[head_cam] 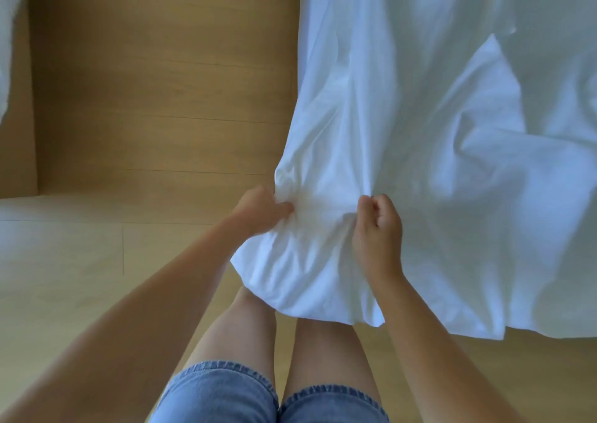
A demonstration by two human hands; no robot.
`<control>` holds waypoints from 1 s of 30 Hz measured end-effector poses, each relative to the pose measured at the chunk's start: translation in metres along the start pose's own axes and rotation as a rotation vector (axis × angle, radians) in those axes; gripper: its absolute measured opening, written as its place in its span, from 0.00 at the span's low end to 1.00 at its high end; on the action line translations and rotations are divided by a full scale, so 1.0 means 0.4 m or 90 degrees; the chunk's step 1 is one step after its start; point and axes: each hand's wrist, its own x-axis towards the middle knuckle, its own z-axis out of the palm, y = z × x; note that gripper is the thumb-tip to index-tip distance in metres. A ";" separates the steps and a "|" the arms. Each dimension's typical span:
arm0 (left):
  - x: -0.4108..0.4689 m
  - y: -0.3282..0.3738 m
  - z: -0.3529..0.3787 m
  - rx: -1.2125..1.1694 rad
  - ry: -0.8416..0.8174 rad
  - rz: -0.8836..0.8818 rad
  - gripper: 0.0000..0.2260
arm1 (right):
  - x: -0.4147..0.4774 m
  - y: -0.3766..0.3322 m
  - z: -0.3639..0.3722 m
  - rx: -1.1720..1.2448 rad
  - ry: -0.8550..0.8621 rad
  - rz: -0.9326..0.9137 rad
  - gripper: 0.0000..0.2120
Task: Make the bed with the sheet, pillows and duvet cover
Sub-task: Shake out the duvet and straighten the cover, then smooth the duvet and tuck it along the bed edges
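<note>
A large white sheet (436,125) fills the right side of the view, rumpled, with its near corner bunched and hanging down over the floor. My left hand (260,211) grips the bunched left edge of that corner. My right hand (378,229) pinches a fold of the same cloth a little to the right, fingers curled. Both hands hold the cloth above my knees. The bed and mattress under the sheet are hidden. No pillows are in view.
Wooden plank floor (145,99) spreads to the left and below. More white fabric (9,35) shows at the top left edge. My legs in denim shorts (226,393) stand right under the sheet's corner.
</note>
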 end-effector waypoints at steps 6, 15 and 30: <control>-0.085 -0.138 -0.125 -0.488 0.083 0.008 0.11 | -0.041 0.027 0.086 -0.374 -0.076 -0.184 0.31; 0.042 -0.189 0.135 -0.325 -0.077 -0.165 0.30 | -0.058 0.184 0.027 -0.529 -0.284 -0.110 0.11; -0.147 -0.074 0.011 0.192 -0.094 -0.111 0.13 | -0.096 0.101 -0.031 -0.511 -0.534 0.051 0.07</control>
